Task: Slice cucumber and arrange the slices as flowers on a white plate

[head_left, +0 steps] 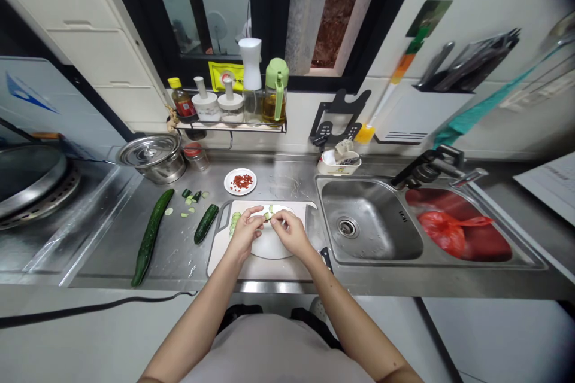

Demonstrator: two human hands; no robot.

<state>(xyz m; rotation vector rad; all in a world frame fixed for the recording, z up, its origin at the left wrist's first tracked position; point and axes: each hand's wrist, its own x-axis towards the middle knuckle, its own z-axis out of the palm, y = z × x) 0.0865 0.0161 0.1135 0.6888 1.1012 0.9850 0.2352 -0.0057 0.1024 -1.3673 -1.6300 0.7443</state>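
My left hand [246, 232] and my right hand [290, 232] meet above a white plate [272, 249], fingertips pinched around a small cucumber slice [266, 216]. That plate rests on a pale cutting board [219, 257] with a grey handle. Along the plate's left side lie several overlapping cucumber slices [234, 221]; where they meet the plate is partly hidden by my hand. Beside my right wrist a knife's dark handle [326, 259] sticks out at the board's right edge. Left of the board lies a cut piece of cucumber [206, 224].
A whole cucumber [151, 239], cucumber scraps [191, 197] and a small plate of chopped red pieces [241, 181] lie on the steel counter. A lidded pot [157, 158] stands at left. The double sink [372, 221] is at right, with a red bag [444, 233]. Bottles [275, 93] line a rack behind.
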